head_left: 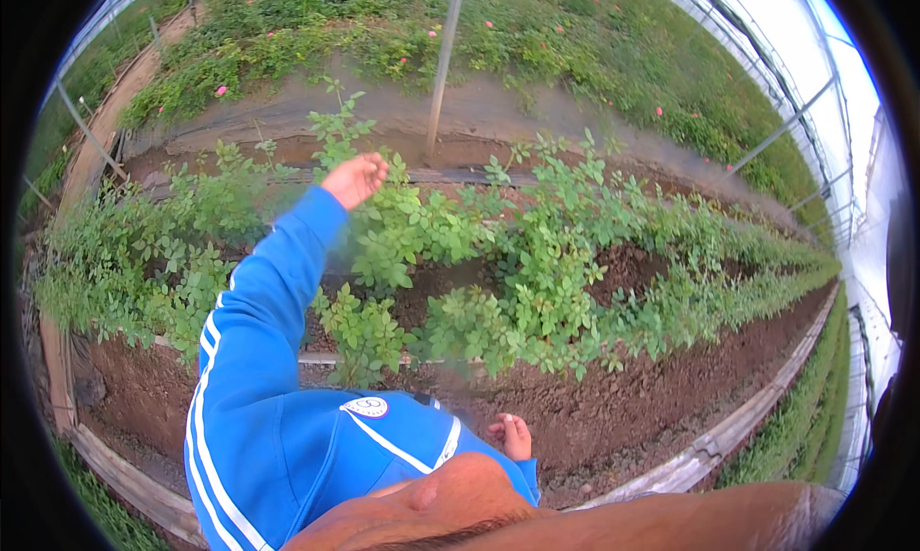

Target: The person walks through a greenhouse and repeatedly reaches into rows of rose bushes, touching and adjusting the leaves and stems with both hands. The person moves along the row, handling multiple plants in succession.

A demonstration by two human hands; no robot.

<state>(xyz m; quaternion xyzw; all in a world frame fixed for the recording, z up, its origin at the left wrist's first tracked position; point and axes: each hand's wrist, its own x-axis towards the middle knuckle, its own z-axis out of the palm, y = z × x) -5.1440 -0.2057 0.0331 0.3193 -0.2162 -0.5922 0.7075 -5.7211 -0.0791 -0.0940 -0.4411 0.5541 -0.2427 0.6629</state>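
My left hand [356, 181] reaches out over a row of leafy rose bushes [402, 227], its fingers curled. A tall shoot [341, 127] rises just behind it, and green leaves lie right below and beside the fingers. Whether anything is pinched between the fingertips cannot be made out. Low by my body is my right hand [512, 439], fingers loosely bent, above the bare soil [575, 421] in front of the bed. No object shows in it, but its palm is hidden.
A post [445, 69] stands behind the row. Farther back grow bushes with pink flowers [221, 90]. Wooden boards [690, 457] edge the soil on the near side. Slanted metal poles [783, 127] hold up the greenhouse cover [873, 170] at right. A dirt path [118, 112] runs at left.
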